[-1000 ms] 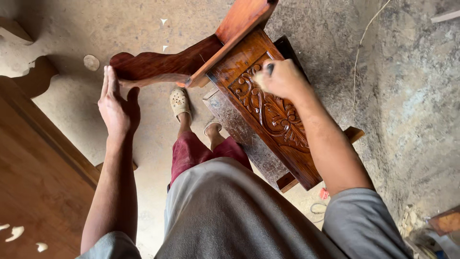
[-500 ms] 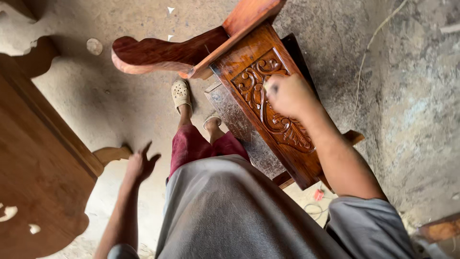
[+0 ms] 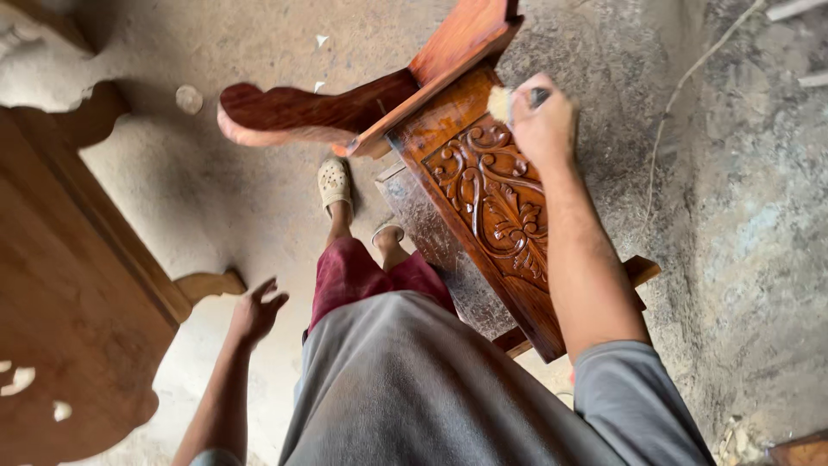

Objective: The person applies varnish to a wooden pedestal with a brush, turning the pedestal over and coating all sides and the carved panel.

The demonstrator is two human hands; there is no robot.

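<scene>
A reddish-brown carved wooden furniture piece (image 3: 496, 203) with a floral relief panel stands on the dusty floor in front of me, a curved arm (image 3: 293, 112) jutting out to its left. My right hand (image 3: 545, 116) is shut on a small brush with pale bristles (image 3: 500, 102), pressed against the top of the carved panel. My left hand (image 3: 256, 311) hangs free at my side with fingers spread, holding nothing, just right of a curved wooden foot (image 3: 207, 283).
A large brown wooden piece (image 3: 65, 302) fills the left side. My sandalled feet (image 3: 335, 183) stand on the grey dusty floor. A thin cord (image 3: 681, 95) trails across the ground at the right, with scraps near the edges.
My left hand let go of the curved arm and dropped down to my side. My right hand moved the brush up the carved panel toward its top edge.
</scene>
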